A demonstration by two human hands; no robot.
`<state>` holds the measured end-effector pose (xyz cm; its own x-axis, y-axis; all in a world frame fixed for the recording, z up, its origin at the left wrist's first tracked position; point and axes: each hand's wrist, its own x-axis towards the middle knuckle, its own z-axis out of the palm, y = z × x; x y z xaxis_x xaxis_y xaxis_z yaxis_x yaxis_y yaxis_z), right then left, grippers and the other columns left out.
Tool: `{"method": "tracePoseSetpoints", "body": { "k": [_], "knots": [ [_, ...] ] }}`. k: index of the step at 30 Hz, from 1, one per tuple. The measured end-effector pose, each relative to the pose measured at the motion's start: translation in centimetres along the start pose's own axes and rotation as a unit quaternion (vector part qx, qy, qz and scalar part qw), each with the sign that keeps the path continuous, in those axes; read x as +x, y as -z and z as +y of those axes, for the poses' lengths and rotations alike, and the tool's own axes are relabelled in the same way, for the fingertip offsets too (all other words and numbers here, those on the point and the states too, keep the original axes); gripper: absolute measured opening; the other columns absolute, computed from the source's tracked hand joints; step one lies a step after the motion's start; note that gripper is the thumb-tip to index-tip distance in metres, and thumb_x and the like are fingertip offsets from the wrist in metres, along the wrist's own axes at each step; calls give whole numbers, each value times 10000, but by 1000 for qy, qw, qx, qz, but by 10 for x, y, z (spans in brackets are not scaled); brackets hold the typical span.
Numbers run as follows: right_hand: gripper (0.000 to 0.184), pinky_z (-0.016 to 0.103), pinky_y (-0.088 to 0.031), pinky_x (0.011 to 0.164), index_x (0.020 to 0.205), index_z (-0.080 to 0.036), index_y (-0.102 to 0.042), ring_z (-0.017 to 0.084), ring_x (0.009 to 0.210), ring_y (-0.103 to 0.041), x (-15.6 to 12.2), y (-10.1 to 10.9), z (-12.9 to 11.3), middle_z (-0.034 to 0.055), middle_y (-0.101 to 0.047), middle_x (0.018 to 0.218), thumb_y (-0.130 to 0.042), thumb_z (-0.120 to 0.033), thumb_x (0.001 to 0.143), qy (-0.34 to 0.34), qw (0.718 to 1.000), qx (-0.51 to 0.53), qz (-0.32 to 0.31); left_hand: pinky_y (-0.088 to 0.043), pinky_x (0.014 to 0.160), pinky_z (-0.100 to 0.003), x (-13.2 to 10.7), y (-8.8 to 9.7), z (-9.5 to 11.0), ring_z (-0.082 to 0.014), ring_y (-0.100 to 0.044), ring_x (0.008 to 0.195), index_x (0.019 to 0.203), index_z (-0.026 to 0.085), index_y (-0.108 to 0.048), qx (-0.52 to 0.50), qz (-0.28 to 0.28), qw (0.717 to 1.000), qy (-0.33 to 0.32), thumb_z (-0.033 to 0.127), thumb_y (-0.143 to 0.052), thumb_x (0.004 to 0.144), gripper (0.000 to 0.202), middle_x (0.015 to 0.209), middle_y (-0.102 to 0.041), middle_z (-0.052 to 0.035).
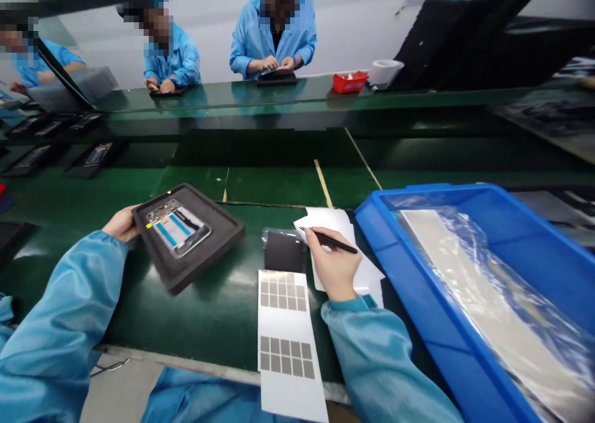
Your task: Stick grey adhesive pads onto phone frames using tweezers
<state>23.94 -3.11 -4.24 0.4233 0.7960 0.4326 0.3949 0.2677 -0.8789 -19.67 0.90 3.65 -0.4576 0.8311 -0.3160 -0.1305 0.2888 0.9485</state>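
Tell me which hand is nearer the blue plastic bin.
Right. The right hand, holding a black pen-like tool, is just beside the blue plastic bin without touching it; the left hand is much farther away, at the edge of a dark foam tray.

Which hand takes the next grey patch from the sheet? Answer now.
Right, probably: the right hand is beside the white sheet, holding a black pen-shaped tool; the left hand, farther off, holds the foam tray.

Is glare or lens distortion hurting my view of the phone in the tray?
Head view: the phone looks sharp, with slight sheen; glare lies on the bench beside the tray; wide-lens stretching bends the frame's outer edges.
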Motion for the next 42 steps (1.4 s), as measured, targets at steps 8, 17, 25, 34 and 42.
{"method": "tracePoseSetpoints", "body": {
  "k": [8, 17, 25, 34, 42],
  "knots": [
    [181, 343, -585, 659, 857, -165, -754, 192, 685, -693, -3, -2, -2, 68, -761, 820, -764, -336, 799, -7, 1000, 15, 8, -590, 790, -388, -15, -46, 3, -270, -728, 871, 1155, 103, -707, 179, -264, 932, 169, 99, -765, 716, 443, 1041, -764, -142],
    [146, 360, -618, 754, 870, -213, -751, 209, 813, -730, -1, 17, -32, 50, -771, 886, -770, -341, 804, -28, 997, 59, -42, -511, 965, -286, -21, -90, 15, -192, -626, 1093, 993, 155, -735, 335, -271, 902, -3, 6, -654, 812, 247, 1007, -708, 2],
    [90, 340, -624, 729, 817, -221, -752, 212, 773, -742, -39, 76, -47, 31, -780, 823, -787, -297, 786, -75, 975, 0, -208, -529, 905, -389, -175, -180, -62, -252, -632, 1020, 1221, 178, -630, 536, -521, 522, -411, 214, -483, 967, 296, 1075, -654, -94],
    [147, 356, -624, 745, 847, -214, -759, 216, 781, -743, -52, 77, -16, 44, -790, 856, -779, -349, 791, -81, 963, -36, -255, -528, 874, -362, -168, -194, -92, -254, -651, 1018, 1354, 160, -524, 572, -499, 523, -388, 289, -500, 976, 400, 1082, -622, -104],
    [153, 381, -634, 797, 875, -227, -762, 223, 826, -748, -53, 79, -15, 41, -792, 897, -767, -365, 810, -79, 961, -32, -263, -524, 851, -367, -169, -196, -92, -261, -643, 1009, 1321, 158, -544, 562, -506, 537, -372, 274, -520, 964, 376, 1085, -621, -109]
  ]
}}
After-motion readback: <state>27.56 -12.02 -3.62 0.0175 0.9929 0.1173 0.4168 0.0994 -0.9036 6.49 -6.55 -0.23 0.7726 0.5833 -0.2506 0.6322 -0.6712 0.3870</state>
